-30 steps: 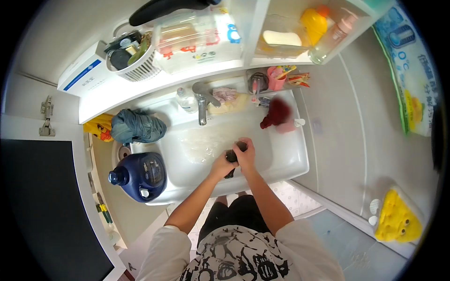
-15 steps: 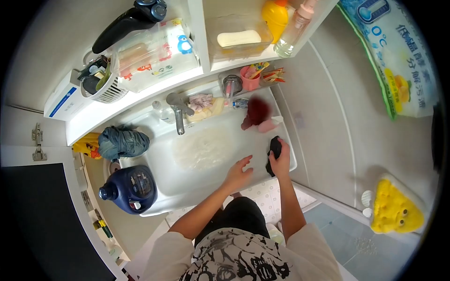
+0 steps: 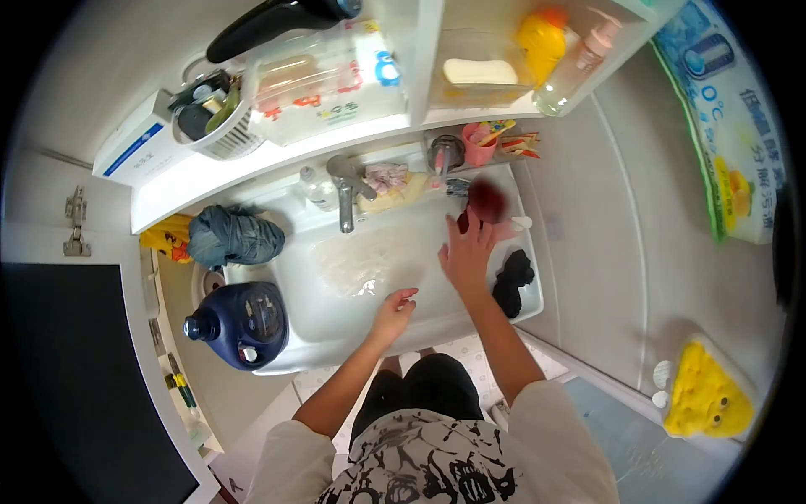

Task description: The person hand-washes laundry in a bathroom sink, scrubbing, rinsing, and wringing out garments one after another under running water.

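Note:
My right hand (image 3: pixel 467 252) reaches over the sink's right side, fingers spread and touching the lower edge of a dark red cloth (image 3: pixel 487 200), whose upper part looks blurred. A black cloth item (image 3: pixel 513 283), perhaps a sock, lies crumpled on the sink's right rim, apart from that hand. Over the front of the white sink (image 3: pixel 319 323), my left hand (image 3: pixel 393 317) hovers with loosely bent fingers and nothing visible in it. Shallow cloudy water (image 3: pixel 357 265) lies in the basin. Beside the red cloth is a pink item (image 3: pixel 507 229), partly hidden.
A faucet (image 3: pixel 344 191) stands at the back, near a soap bottle (image 3: pixel 316 186) and folded cloths (image 3: pixel 388 181). On the left are a dark blue detergent jug (image 3: pixel 243 326) and a grey-blue cloth bundle (image 3: pixel 235 236). A loaded shelf (image 3: pixel 285 155) overhangs the back. A pink cup (image 3: pixel 478 147) holds toothbrushes.
My right hand has let go of the black cloth item, leaving it on the rim, and moved left and back to the dark red cloth. My left hand has shifted slightly left.

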### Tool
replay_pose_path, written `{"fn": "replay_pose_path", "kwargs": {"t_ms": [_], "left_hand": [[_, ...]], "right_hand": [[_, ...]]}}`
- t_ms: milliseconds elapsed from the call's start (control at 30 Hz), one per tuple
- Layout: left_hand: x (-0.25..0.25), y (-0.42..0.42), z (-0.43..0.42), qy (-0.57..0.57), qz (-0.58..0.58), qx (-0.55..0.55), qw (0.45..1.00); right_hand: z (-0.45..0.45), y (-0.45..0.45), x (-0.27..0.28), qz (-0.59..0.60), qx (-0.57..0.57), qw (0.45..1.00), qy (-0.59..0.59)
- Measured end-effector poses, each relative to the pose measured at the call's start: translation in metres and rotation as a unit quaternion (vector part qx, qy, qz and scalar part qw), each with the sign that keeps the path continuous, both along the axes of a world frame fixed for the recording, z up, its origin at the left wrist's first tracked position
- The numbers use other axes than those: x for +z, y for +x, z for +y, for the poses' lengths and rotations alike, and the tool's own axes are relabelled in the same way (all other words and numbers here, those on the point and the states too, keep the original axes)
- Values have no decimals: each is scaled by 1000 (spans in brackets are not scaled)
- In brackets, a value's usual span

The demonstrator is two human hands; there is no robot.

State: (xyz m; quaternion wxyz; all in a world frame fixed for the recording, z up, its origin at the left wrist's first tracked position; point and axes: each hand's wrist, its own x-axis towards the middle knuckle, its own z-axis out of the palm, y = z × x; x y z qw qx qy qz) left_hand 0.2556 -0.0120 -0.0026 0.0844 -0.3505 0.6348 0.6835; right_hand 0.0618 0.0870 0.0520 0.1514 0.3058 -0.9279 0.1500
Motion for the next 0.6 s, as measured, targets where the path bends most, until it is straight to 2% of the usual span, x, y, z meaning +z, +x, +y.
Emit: {"fn": "replay_pose_path", "kwargs": {"t_ms": [33, 133, 233, 367, 500, 600], "left_hand": [[2, 4, -4, 9, -1, 14, 1000], [4, 16, -12, 35, 7, 49, 998], [1, 30, -20, 56, 13, 67, 996], [0, 43, -32, 87, 3, 95, 992], [-9, 52, -47, 86, 20, 115, 989], [-13, 55, -58, 26, 15, 138, 990]], "right_hand": [[-12, -15, -12, 48, -31, 996, 61], [-26, -63, -78, 87, -100, 986, 98], [-30, -69, -70, -61, -89, 983, 148], [-30, -24, -57, -105, 65, 992, 15], [-52, 68, -57, -187, 193, 953, -140], [-63, 98, -81, -282, 225, 922, -140]]}}
